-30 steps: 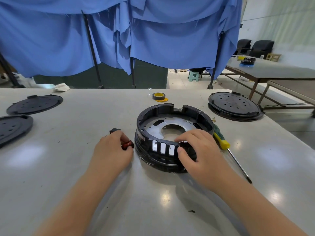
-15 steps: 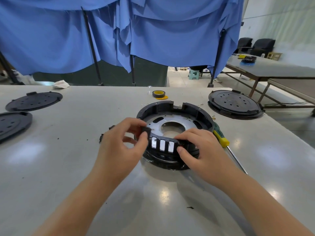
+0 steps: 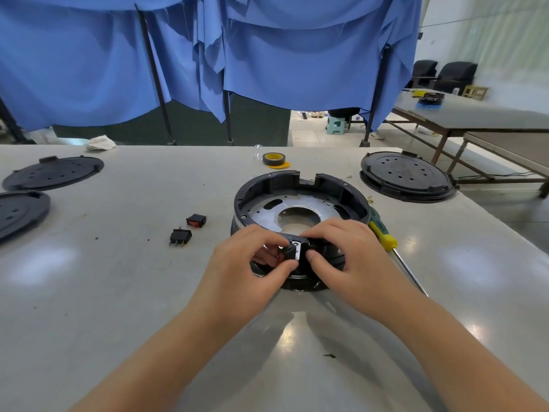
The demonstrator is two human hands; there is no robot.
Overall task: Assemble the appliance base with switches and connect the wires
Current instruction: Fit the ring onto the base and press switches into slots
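A round black appliance base (image 3: 300,188) with a metal inner plate sits in the middle of the grey table. My left hand (image 3: 252,263) pinches a small black switch (image 3: 289,250) against the slotted near wall of the base. My right hand (image 3: 344,257) grips the same near rim, thumb on the outside wall, fingers curled over the top. Two more rocker switches lie loose to the left: one with a red face (image 3: 196,220), one black with prongs (image 3: 180,237).
A green-and-yellow screwdriver (image 3: 386,236) lies right of the base. A tape roll (image 3: 274,159) sits behind it. Black round covers rest at the far right (image 3: 407,176) and at the left (image 3: 53,173), (image 3: 17,212). Blue cloth hangs behind the table.
My left hand left the loose switches, carried one switch right, and now holds it at the base's near wall. My right hand stayed on the rim.
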